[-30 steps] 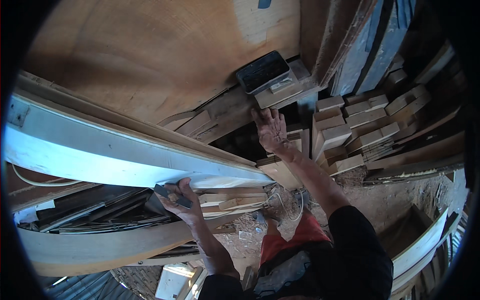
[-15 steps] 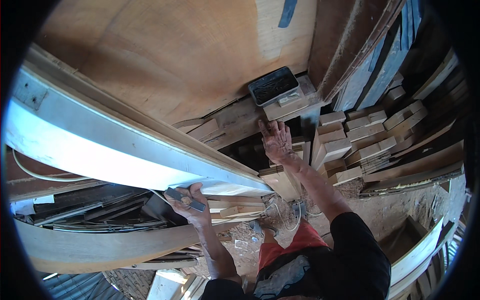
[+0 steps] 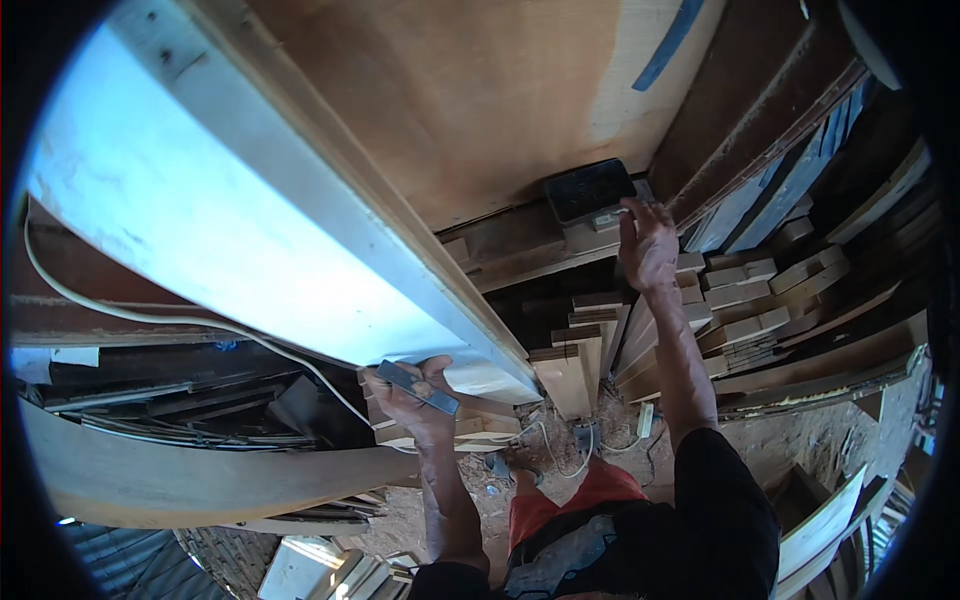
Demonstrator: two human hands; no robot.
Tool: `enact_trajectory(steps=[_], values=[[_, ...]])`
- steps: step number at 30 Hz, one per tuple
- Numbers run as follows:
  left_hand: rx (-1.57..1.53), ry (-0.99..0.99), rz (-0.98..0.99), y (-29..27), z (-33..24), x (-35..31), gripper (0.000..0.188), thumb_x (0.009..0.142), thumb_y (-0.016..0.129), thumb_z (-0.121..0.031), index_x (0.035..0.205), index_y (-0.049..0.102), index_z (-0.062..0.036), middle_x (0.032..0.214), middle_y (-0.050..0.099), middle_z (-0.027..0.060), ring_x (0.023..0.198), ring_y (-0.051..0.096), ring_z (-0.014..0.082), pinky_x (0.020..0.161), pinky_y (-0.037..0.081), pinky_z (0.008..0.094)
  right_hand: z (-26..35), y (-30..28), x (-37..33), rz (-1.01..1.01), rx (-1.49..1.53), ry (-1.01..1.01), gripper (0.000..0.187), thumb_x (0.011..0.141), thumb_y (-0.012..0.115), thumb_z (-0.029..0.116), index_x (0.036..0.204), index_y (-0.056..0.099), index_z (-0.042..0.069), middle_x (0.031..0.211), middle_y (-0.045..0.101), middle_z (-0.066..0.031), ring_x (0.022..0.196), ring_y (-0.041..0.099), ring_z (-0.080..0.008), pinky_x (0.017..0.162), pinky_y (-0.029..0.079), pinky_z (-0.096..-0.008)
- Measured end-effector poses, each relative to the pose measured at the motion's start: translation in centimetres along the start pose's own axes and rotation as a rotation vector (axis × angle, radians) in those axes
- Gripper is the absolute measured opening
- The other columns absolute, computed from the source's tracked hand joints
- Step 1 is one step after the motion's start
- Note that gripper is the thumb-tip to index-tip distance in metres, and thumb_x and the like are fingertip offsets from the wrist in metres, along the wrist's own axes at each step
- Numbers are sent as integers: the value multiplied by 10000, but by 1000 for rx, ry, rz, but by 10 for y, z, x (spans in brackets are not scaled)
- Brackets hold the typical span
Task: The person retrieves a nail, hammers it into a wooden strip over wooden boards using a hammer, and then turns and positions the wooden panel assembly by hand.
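Observation:
My left hand [image 3: 428, 412], palm up and fingers curled, holds a flat dark grey rectangular plate [image 3: 417, 387] with a tan patch in its middle. That hand is beside the lower end of a long board with a bright white face [image 3: 290, 270]. My right hand [image 3: 652, 248] is at the right end of a black rectangular tray [image 3: 590, 190] on a wooden ledge. Its fingers are bent, with the fingertips next to a small pale block [image 3: 606, 220] at the tray's front. Whatever is between those fingertips is too small to make out. The tray's contents look dark.
Stacked wooden blocks [image 3: 740, 285] stand at the right, and upright timber pieces [image 3: 565, 375] below the ledge. A white cable [image 3: 130, 317] runs along the left and onto the dusty floor [image 3: 600, 480]. A curved plank [image 3: 230, 490] crosses the lower left. A large wooden panel [image 3: 480, 100] rises behind.
My right hand has moved right and up, from the ledge below the tray to the tray's right end, its fingers curling. The view has shifted; my left hand still holds the dark plate.

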State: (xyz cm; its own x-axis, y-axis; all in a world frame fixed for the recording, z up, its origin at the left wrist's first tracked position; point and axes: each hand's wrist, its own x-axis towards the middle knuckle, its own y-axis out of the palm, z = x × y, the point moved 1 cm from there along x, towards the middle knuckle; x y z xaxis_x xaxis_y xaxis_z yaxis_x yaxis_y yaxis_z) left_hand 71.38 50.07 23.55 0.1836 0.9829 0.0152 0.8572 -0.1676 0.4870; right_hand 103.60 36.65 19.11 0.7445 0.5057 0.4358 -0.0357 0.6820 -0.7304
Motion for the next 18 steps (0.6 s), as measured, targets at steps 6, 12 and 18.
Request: enact_trajectory(steps=[6,12,18], values=[[117,38,71,-5,1,-3,257,886,631,16,1102,496,-18,908,475,47,820,600,158,688,647,361,82,-13,-26,138,464,-72,472,912,633,194,1337,522,20,1163,614,-214,1125,577,-325,990,447,-420],[1033,483,194,-8,-12,-4,196,831,683,-114,997,616,-36,898,451,69,893,529,203,688,589,407,209,-38,-53,-220,747,-262,608,1006,475,412,1388,434,-60,1339,493,-187,1240,446,-304,1061,360,-447],[1080,599,226,-8,-42,1,213,698,776,-149,873,670,-88,895,503,110,838,558,317,627,507,436,284,-27,-42,-306,370,-444,549,1036,434,378,1362,434,-64,1406,388,-221,1311,339,-396,1043,333,-525]])
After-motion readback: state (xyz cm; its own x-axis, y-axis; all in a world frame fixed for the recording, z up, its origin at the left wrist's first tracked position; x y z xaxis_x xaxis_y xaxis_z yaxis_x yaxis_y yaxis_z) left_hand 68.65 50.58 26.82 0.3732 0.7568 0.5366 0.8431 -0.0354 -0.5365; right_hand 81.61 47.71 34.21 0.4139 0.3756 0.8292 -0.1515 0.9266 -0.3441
